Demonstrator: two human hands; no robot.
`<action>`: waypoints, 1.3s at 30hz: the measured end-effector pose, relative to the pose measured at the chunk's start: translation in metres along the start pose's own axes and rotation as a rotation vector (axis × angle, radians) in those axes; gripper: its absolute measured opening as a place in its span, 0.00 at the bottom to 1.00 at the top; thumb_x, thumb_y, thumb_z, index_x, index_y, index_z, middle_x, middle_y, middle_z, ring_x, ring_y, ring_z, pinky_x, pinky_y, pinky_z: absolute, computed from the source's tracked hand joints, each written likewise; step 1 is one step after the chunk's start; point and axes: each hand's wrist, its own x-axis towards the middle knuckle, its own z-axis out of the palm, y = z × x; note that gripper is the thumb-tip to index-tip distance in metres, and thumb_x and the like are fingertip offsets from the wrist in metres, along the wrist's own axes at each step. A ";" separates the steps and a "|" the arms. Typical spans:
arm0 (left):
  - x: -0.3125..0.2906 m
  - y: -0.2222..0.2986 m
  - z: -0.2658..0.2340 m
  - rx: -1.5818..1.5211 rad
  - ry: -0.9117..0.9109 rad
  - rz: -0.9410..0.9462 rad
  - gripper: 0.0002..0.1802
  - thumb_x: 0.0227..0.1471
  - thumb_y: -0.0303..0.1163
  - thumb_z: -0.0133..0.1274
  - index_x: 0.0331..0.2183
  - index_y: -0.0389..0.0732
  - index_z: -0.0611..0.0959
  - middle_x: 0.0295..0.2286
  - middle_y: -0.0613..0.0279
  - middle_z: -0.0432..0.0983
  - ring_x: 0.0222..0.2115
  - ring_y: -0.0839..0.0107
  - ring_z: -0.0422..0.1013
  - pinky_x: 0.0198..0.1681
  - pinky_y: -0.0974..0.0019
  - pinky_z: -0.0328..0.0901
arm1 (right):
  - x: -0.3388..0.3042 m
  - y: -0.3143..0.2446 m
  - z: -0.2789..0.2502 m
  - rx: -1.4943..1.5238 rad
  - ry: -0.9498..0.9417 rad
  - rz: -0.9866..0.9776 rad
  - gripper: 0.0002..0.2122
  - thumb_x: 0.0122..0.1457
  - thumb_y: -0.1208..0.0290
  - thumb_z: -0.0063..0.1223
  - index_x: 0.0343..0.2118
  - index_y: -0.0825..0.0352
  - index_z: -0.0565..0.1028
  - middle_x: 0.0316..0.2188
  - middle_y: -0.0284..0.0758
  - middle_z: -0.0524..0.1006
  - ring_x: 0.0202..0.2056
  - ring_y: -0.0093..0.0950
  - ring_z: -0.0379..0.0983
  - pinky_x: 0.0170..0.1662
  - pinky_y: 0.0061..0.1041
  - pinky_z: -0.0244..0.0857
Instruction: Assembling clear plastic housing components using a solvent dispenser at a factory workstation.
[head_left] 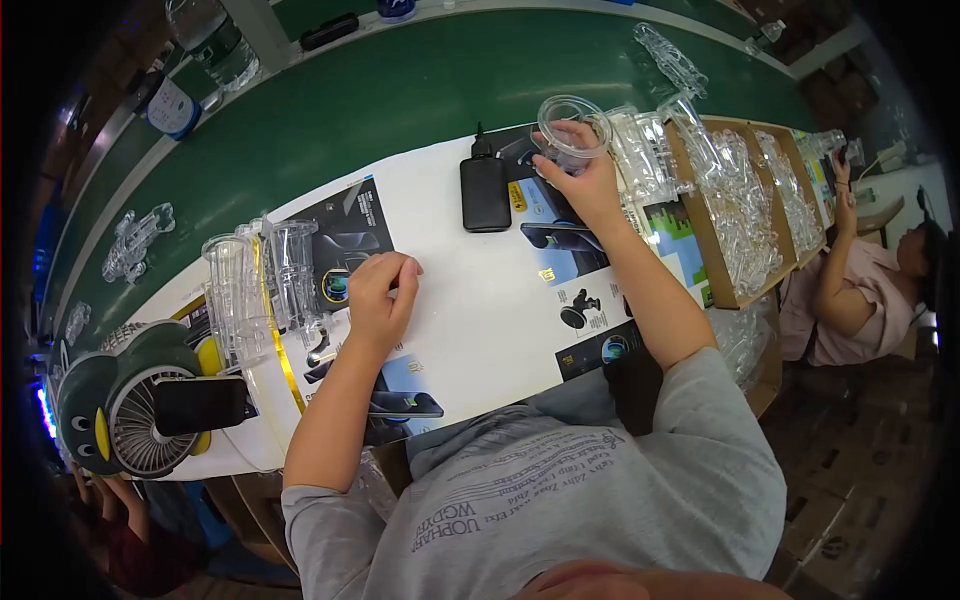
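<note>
The right hand grasps a clear plastic ring-shaped tray, fingers curled over its rim, and holds it raised just above the far edge of the white sheet. That sheet, a big printed card with dark product pictures, covers the near side of the green table and serves as the work surface.

The left hand rests on the sheet's left part, fingers bent in and loosely clenched; whether it pinches anything small, I cannot tell. Just left of the left hand stands a stack of clear trays, upright, at the sheet's left edge. Farther left, past the sheet's corner, sits a penguin-shaped fan with a dark phone lying across its front.

On the sheet's far edge, just left of the right hand, lies a black power bank. Right of the sheet, a cardboard box holds rows of clear trays, and more of them stand packed between the box and the right hand. A few loose clear pieces lie on the green table, beyond the sheet's left end. Another person in pink sits beyond the box, at the right.
</note>
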 end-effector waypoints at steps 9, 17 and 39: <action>0.000 -0.007 -0.003 -0.014 0.082 0.002 0.12 0.53 0.25 0.43 0.20 0.35 0.75 0.14 0.66 0.66 0.13 0.81 0.60 0.17 0.75 0.53 | -0.001 0.000 0.006 -0.053 0.009 0.051 0.18 0.47 0.78 0.57 0.43 0.70 0.67 0.38 0.37 0.76 0.42 0.22 0.70 0.46 0.19 0.62; -0.005 0.006 0.002 -0.587 -0.231 -0.357 0.13 0.54 0.29 0.43 0.22 0.33 0.74 0.19 0.63 0.69 0.20 0.79 0.66 0.26 0.75 0.61 | 0.000 0.000 0.008 -0.033 0.004 0.008 0.19 0.48 0.76 0.58 0.43 0.70 0.66 0.37 0.35 0.77 0.39 0.21 0.71 0.42 0.18 0.65; 0.028 0.039 0.020 -2.267 0.151 -0.724 0.18 0.54 0.47 0.42 0.28 0.41 0.73 0.16 0.70 0.63 0.22 0.76 0.60 0.32 0.70 0.56 | -0.007 0.001 0.011 -0.062 -0.006 -0.066 0.18 0.49 0.73 0.57 0.43 0.66 0.67 0.37 0.32 0.77 0.39 0.21 0.73 0.45 0.19 0.64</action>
